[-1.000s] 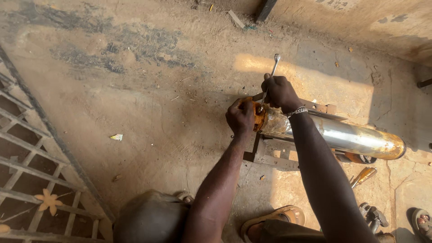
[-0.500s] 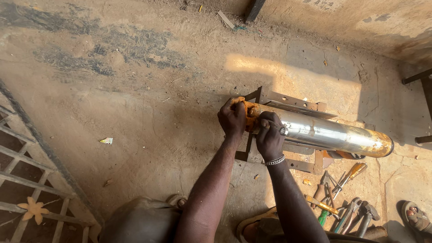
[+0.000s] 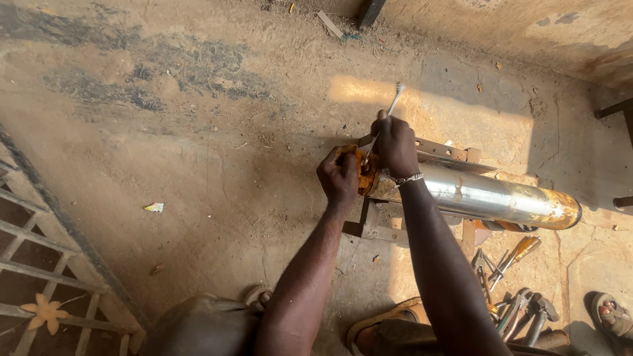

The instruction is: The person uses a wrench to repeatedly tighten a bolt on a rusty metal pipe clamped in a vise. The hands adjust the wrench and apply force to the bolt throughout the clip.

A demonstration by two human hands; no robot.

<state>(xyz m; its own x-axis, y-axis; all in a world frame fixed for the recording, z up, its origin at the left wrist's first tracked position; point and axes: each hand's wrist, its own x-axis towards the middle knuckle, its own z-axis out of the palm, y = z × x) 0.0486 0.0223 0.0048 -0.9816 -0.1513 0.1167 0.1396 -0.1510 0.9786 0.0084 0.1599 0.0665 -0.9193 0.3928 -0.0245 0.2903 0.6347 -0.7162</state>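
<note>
A long shiny metal cylinder [image 3: 481,196] with rusty ends lies across a dark metal frame [image 3: 376,231] on the dirt floor. My left hand [image 3: 339,175] grips its orange rusty end cap [image 3: 364,173]. My right hand [image 3: 394,145] is closed on a thin metal wrench [image 3: 390,112] that rises up and away from the end cap. A bracelet sits on my right wrist.
Several hand tools [image 3: 511,277] lie on the ground at the lower right, beside a sandal [image 3: 613,315]. A metal grille [image 3: 46,264] fills the lower left corner. Another sandal [image 3: 379,326] is under my arms. A scrap of paper [image 3: 153,207] lies on the left.
My right hand has swung the wrench from low over the cylinder back up to a raised position. The left hand stays on the end cap.
</note>
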